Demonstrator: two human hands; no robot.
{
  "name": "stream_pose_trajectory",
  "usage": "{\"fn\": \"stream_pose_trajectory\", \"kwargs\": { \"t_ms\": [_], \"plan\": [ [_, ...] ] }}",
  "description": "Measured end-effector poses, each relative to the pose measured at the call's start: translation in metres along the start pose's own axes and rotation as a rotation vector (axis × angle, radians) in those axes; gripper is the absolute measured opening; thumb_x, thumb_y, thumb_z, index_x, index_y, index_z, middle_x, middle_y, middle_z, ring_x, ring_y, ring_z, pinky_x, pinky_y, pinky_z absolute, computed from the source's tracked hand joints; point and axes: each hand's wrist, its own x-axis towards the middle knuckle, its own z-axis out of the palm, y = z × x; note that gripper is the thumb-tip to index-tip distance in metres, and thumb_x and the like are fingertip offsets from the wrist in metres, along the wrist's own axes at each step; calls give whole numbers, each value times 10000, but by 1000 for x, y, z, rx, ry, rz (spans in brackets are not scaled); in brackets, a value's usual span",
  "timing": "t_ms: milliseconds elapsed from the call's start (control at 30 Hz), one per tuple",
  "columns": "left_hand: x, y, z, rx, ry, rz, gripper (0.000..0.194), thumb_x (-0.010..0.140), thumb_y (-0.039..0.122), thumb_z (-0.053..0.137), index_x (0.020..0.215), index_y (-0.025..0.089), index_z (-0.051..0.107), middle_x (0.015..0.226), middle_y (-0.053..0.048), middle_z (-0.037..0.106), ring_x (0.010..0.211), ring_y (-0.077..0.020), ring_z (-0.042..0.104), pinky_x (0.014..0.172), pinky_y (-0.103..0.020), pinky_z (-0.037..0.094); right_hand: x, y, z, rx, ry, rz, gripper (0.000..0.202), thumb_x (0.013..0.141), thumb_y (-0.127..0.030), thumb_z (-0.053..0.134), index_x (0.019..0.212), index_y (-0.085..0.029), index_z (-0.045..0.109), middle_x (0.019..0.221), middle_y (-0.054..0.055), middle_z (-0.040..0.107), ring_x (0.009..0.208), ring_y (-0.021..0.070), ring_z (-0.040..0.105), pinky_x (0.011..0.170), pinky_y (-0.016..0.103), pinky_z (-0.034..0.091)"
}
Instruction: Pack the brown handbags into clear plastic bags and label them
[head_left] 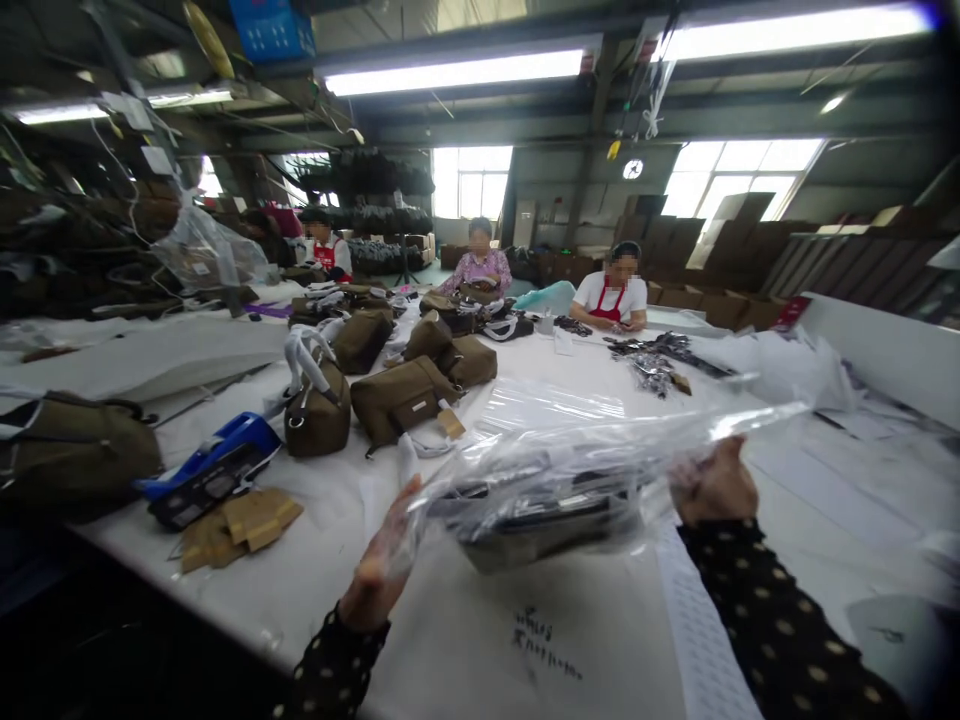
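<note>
A clear plastic bag (570,455) is stretched between my two hands above the white table. Inside it sits a dark olive bag (525,535), blurred and partly hidden by glare on the film. My left hand (382,565) is closed on the plastic's left edge, with film covering some of its fingers. On the other side, my right hand (716,485) grips the plastic's right edge in a fist. Below the held bundle lies a pale sheet with handwriting (544,640). A printed paper strip (705,620) runs beside my right forearm.
Several olive bags (405,395) stand at centre left. A blue tape dispenser (214,465) and brown paper tags (240,525) lie near the table's left edge. Clear plastic sleeves (555,400) lie beyond my hands. Co-workers (611,290) sit across the table.
</note>
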Motion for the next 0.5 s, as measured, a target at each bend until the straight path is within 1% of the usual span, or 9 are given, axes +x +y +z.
{"fn": "stream_pose_trajectory", "kwargs": {
  "t_ms": [67, 100, 167, 233, 300, 333, 400, 433, 500],
  "plan": [
    [19, 9, 7, 141, -88, -12, 1107, 485, 829, 491, 1366, 188, 299, 1320, -178, 434, 1179, -357, 436, 960, -488, 381, -36, 34, 4, 220, 212, 82, 550, 746, -748, 243, 560, -237, 157, 446, -67, 171, 331, 100, 235, 312, 272, 266],
    [27, 14, 12, 234, -123, -14, 1090, 488, 760, 592, 1362, 176, 306, 1314, -184, 438, 1177, -353, 438, 973, -485, 368, -51, 48, 7, 354, 314, 135, 544, 759, -732, 263, 563, -234, 165, 453, -73, 181, 329, 92, 228, 307, 260, 254],
    [41, 27, 25, 368, -121, 9, 908, 571, 616, 676, 1312, 171, 395, 1260, -170, 494, 1156, -321, 465, 992, -474, 351, -74, 68, 8, 616, 457, 227, 522, 775, -662, 391, 551, -221, 223, 460, -78, 228, 337, 81, 248, 313, 235, 252],
    [53, 40, 38, 378, -28, 90, 577, 683, 500, 655, 1148, 170, 566, 1164, -136, 571, 1109, -283, 505, 992, -445, 359, -83, 77, -1, 770, 480, 254, 474, 780, -560, 503, 535, -206, 301, 464, -77, 290, 355, 74, 291, 335, 223, 290],
    [67, 53, 48, 329, 68, 175, 310, 766, 418, 599, 933, 165, 667, 1046, -108, 631, 1039, -251, 551, 963, -408, 393, -82, 77, -18, 829, 468, 210, 351, 730, -477, 615, 586, -201, 453, 512, -64, 423, 420, 80, 413, 411, 233, 401],
    [73, 59, 51, 286, 109, 196, 261, 789, 392, 579, 860, 162, 681, 992, -100, 650, 996, -238, 574, 938, -393, 414, -78, 74, -29, 839, 464, 168, 285, 675, -447, 676, 664, -201, 532, 578, -50, 507, 495, 94, 495, 494, 251, 464],
    [87, 71, 52, 154, 182, 178, 257, 801, 383, 569, 817, 153, 683, 877, -89, 677, 875, -213, 618, 865, -375, 463, -68, 63, -52, 821, 457, 73, 365, 570, -395, 759, 841, -201, 609, 739, -12, 615, 680, 134, 598, 696, 293, 513],
    [93, 78, 51, 77, 211, 149, 268, 789, 393, 583, 823, 146, 680, 827, -84, 682, 810, -203, 631, 819, -370, 486, -62, 56, -62, 798, 440, 31, 398, 549, -372, 775, 874, -200, 621, 782, 4, 635, 729, 151, 615, 760, 313, 507],
    [103, 90, 47, -48, 246, 97, 299, 739, 417, 636, 823, 133, 676, 757, -71, 684, 707, -183, 637, 732, -350, 516, -52, 41, -78, 747, 425, -12, 296, 585, -340, 759, 815, -195, 640, 765, 25, 647, 719, 171, 632, 783, 342, 503]
  ]
}}
